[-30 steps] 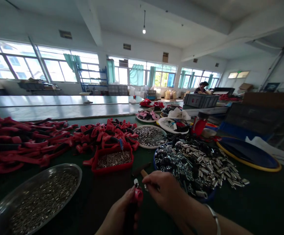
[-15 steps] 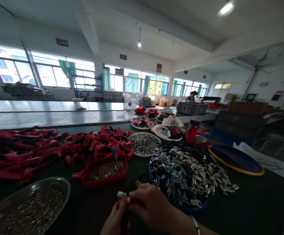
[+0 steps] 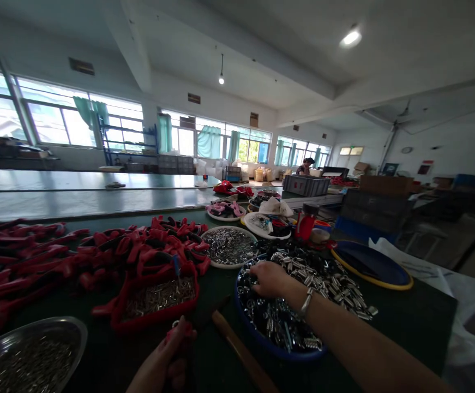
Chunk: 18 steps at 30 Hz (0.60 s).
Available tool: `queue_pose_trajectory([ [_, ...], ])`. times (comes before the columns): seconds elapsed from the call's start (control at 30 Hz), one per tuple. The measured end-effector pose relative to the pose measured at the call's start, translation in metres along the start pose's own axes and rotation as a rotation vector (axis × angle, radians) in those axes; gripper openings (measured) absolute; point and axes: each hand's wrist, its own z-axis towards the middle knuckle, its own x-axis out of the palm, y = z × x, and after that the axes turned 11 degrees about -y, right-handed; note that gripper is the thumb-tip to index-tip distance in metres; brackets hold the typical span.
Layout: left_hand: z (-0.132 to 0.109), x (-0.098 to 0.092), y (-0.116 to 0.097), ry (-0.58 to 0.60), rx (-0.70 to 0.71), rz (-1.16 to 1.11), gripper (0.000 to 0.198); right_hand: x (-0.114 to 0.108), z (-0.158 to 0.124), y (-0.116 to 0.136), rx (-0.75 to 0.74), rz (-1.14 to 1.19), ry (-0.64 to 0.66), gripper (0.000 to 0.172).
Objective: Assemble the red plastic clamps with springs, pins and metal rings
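Low in the middle, my left hand (image 3: 161, 360) is closed around a red plastic handle piece (image 3: 185, 331), with a small shiny metal end showing at its top. My right hand (image 3: 272, 279) reaches into the blue basin (image 3: 257, 343), its curled fingers down among the metal parts; their tips are hidden. Silvery coil springs (image 3: 339, 284) heap at the basin's right side, and darker small hardware fills its left. Between my hands, a tool with a wooden handle (image 3: 239, 349) lies on the green tabletop.
Red and black handles (image 3: 139, 245) pile up at left, behind a red tray (image 3: 155, 322) of small pins. A metal bowl (image 3: 82, 333) holds more small parts. Beyond are a white plate of rings (image 3: 229, 246) and a blue, yellow-rimmed lid (image 3: 370, 265). Someone (image 3: 306, 166) sits far back.
My right hand has left my left hand and moved up into the basin. The wooden handle is now uncovered. My left hand has shifted slightly left, and the spring above it no longer shows.
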Motion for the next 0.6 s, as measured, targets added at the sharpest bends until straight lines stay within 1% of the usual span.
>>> queue_pose_trajectory([
  [0.07,0.001,0.001,0.003,-0.01,-0.016,0.026,0.06,0.009,0.002,-0.002,0.065,-0.001,0.014,0.024],
  [0.17,0.002,0.003,0.007,-0.029,-0.012,0.02,0.063,0.019,0.005,0.006,0.186,0.019,0.009,0.024],
  [0.27,0.002,0.004,0.008,-0.047,-0.009,-0.036,0.066,0.022,0.011,0.009,0.282,0.09,-0.02,0.02],
  [0.37,0.002,0.003,0.009,-0.062,-0.007,-0.08,0.061,0.018,0.014,-0.005,0.329,0.222,-0.09,0.017],
  [0.5,-0.003,0.004,0.009,-0.033,-0.029,-0.16,0.051,0.001,0.006,-0.04,0.34,0.462,-0.196,0.021],
  [0.57,-0.006,0.005,0.008,-0.003,-0.058,-0.192,0.048,-0.008,-0.002,-0.045,0.339,0.576,-0.244,0.023],
  [0.6,-0.007,0.005,0.007,0.009,-0.066,-0.2,0.046,-0.012,-0.007,-0.041,0.332,0.632,-0.267,0.025],
])
